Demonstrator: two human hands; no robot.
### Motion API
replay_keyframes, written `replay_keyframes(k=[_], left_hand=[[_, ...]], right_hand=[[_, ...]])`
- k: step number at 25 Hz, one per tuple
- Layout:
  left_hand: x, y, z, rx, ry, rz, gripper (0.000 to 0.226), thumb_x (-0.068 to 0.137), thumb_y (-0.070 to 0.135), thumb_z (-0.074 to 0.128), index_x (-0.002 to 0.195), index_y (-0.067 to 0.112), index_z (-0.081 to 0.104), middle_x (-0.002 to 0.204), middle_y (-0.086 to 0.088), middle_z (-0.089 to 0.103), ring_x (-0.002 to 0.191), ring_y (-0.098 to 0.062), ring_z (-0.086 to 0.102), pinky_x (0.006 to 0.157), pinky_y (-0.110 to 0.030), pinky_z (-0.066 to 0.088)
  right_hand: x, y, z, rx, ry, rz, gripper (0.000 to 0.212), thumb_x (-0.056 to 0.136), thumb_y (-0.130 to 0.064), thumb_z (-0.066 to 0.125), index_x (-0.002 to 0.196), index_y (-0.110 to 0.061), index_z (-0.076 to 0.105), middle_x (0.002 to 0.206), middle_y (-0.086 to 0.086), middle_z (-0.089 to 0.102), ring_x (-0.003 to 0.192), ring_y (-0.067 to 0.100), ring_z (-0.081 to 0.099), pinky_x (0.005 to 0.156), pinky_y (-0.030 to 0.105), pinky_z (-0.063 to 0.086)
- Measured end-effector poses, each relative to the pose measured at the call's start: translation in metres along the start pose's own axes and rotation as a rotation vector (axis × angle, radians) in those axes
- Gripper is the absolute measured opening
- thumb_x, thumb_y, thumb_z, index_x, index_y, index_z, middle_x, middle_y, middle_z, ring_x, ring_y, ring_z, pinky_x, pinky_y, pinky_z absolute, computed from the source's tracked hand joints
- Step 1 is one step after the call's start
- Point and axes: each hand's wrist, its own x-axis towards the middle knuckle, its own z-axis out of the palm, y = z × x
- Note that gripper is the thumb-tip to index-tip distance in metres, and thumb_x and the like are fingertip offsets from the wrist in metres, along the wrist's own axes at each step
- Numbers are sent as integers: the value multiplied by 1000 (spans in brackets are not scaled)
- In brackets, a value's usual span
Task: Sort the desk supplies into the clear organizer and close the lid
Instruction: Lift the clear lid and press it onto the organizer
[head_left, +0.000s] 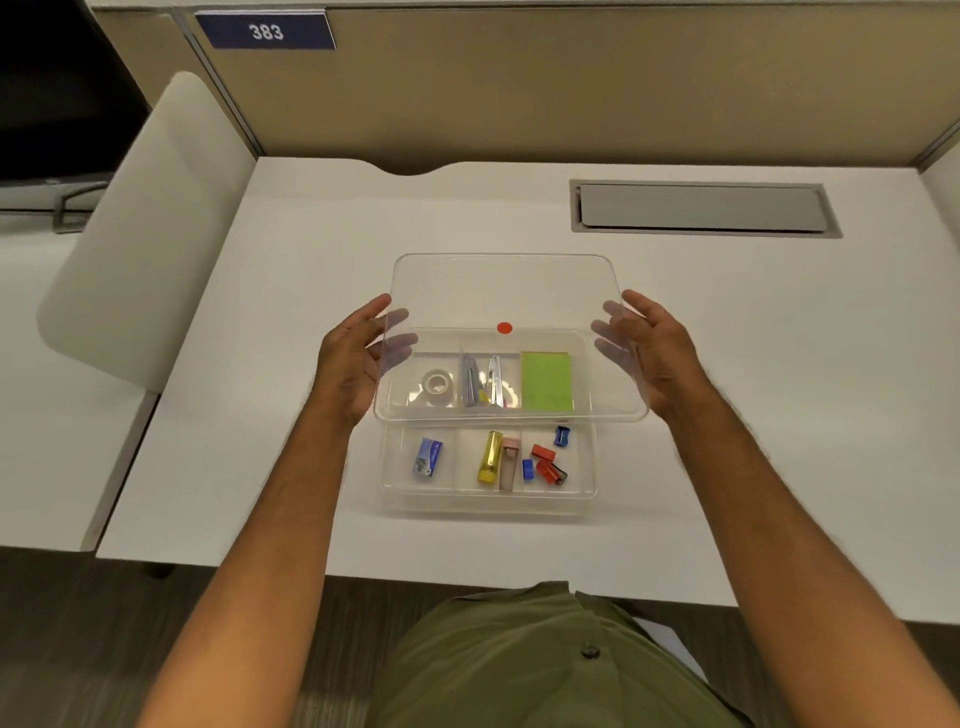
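Observation:
The clear organizer (488, 501) sits on the white desk, divided into compartments. Its back row holds a tape roll (437, 384), metal clips (483, 382) and green sticky notes (547, 382). In the front row lie a blue staple box (427, 457), a yellow tube (490, 456), a pink tube (507, 463) and several red and blue sharpeners (546, 462). The clear lid (498, 291), marked with a red dot, hovers over the organizer's back half. My left hand (349, 358) grips the lid's left edge. My right hand (649, 348) grips its right edge.
A grey cable hatch (701, 208) is set into the desk (260, 364) at the back right. A white chair back (150, 234) stands to the left. A beige partition (571, 78) closes the desk's far side.

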Motion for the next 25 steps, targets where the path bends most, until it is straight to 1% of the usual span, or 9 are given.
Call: replay_keyframes(k=[3,7,10,13,14,17,19,21,25], left_hand=[[-9,-17,-7,60,81,-13,33,101,13,55,133,8,56,110,-12,72,79,-23,73,69,-26,59],[-15,-45,-18,220,260,10,27,95,18,67,119,8,70,97,-8,71,72,-18,66,63,-25,56],[-18,-60,-26,359,345,42,23,92,20,68,113,13,74,98,-1,73,66,-13,60,64,-26,54],[-20,-67,-27,505,369,58,18,92,20,66,107,18,76,92,4,74,70,-14,60,68,-28,53],[-20,-69,-28,548,374,60,20,93,20,66,110,17,75,97,4,75,77,-15,63,71,-28,55],[-18,-73,-29,714,381,87,33,94,20,65,126,12,68,114,-2,72,96,-15,65,91,-31,55],[-16,-76,-28,787,382,115,35,96,19,64,129,11,66,115,-5,70,97,-14,62,90,-26,51],[-15,-77,-28,824,386,130,35,96,19,62,130,10,65,115,-8,69,98,-16,62,87,-23,47],[-14,-80,-32,863,366,122,33,97,17,62,129,10,66,115,-8,69,99,-18,63,87,-24,47]], right_hand=[[-11,25,-5,-53,35,-25,51,94,-4,64,143,-6,48,117,7,71,90,22,75,75,29,60],[-22,57,-8,-234,151,-88,42,95,-7,64,137,-10,59,98,2,66,81,14,64,76,28,55],[-25,77,-10,-381,234,-126,40,96,-13,65,135,-18,62,99,1,61,80,12,56,73,21,50],[-24,93,-9,-460,318,-139,39,95,-14,65,134,-20,64,105,1,64,86,9,58,76,14,46],[-23,98,-8,-490,340,-140,38,96,-16,64,134,-21,64,110,2,65,90,10,60,78,16,48],[-20,112,-7,-559,388,-133,36,97,-19,62,132,-25,63,115,8,64,100,20,64,89,33,57],[-20,117,-7,-579,400,-118,35,98,-20,61,131,-27,63,115,10,61,102,24,64,90,39,58],[-20,121,-6,-594,400,-110,34,99,-20,60,132,-27,63,115,9,59,102,24,63,90,42,59],[-20,121,-5,-621,411,-122,34,100,-18,58,133,-24,62,117,9,55,103,23,61,92,40,58]])
